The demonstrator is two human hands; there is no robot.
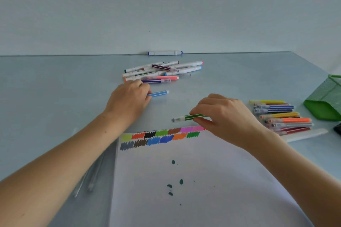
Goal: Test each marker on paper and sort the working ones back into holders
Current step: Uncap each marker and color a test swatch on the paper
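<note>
Head view, looking down on a pale blue worktop [55,83] against a pale wall. Right hand [224,116] pinching a green marker [191,117] by thumb and fingertips, held level just beyond the far edge of the paper [184,180], capped grey end pointing left. Left hand [130,100] palm down farther back, fingers curled over one end of a blue marker [159,93] lying flat; whether gripping it or only touching, cannot tell. Two rows of colour swatches [160,136] along the far edge of the paper, from light green through orange, black, green, brown and pink above, to grey, brown, blues, orange and green below. Several dark teal blots [173,162] lower down the sheet. Loose pile [162,71] of markers behind the left hand, thick white-bodied ones mixed with thin striped ones. One white marker with blue ends [165,53] alone by the wall. Sorted group [282,116] of thin markers lying side by side to the right of the right hand, yellow, blue, orange, grey and red among them. Green mesh holder [324,97] tipped on its side at the right edge, just beyond that group. Clear, blurred pens [92,177] left of the paper, partly under the left forearm.
</note>
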